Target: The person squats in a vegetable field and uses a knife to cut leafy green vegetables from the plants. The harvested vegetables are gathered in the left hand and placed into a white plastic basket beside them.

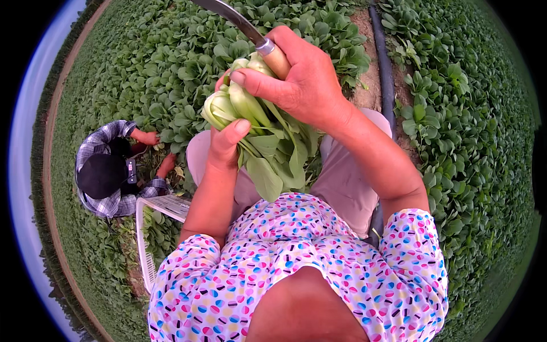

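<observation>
A bunch of bok choy (267, 141) is held above my knees, its pale stem bases up and to the left and its green leaves hanging down toward me. My left hand (228, 139) grips the bunch from the left, thumb across the stems; its other fingers are mostly hidden behind. In my right hand (299, 79) is a knife (239, 21) with a curved blade and a wooden handle, the blade pointing up and left, away from the stems. The right thumb rests against the bok choy bases.
Left of me a co-worker (107, 171) in a plaid shirt and dark cap reaches into the plants. A white plastic crate (143, 252) holding leafy greens stands by my left arm. A dark hose (383, 64) runs along bare soil on the right, between dense rows of greens (474, 141).
</observation>
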`<state>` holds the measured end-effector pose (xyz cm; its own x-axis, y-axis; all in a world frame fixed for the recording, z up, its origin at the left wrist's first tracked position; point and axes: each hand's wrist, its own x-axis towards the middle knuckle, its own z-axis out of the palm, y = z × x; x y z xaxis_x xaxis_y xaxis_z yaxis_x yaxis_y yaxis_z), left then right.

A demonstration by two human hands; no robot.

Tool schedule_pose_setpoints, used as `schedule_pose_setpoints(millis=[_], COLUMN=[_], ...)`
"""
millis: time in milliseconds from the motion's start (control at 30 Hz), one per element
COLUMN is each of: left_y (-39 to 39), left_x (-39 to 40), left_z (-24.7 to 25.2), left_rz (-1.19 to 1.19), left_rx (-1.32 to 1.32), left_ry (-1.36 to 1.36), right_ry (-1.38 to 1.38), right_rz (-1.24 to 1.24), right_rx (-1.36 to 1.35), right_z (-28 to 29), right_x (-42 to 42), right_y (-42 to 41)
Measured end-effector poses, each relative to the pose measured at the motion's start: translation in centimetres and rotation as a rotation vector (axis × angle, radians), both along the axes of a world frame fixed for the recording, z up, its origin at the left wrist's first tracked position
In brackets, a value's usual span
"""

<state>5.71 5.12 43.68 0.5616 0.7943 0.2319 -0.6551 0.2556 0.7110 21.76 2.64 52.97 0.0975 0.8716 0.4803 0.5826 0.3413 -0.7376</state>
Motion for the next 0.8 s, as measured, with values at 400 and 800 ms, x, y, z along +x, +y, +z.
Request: schedule_pose_setpoints(millis=[400, 800], left_y=[-2.6, -4.7], left_x=[-5.8, -13.2], left_z=[-2.6, -5.2], left_rz=[0.072, 0.169], left_rx=[-0.266, -0.006], left_ry=[-0.231, -0.16], right_ry=[-0.2, -0.013], right_rz=[0.181, 0.099], right_rx=[-0.299, -0.016], right_z=[-1.1, -6.4], right_x=[-4.6, -15.5], right_y=[1.4, -0.6])
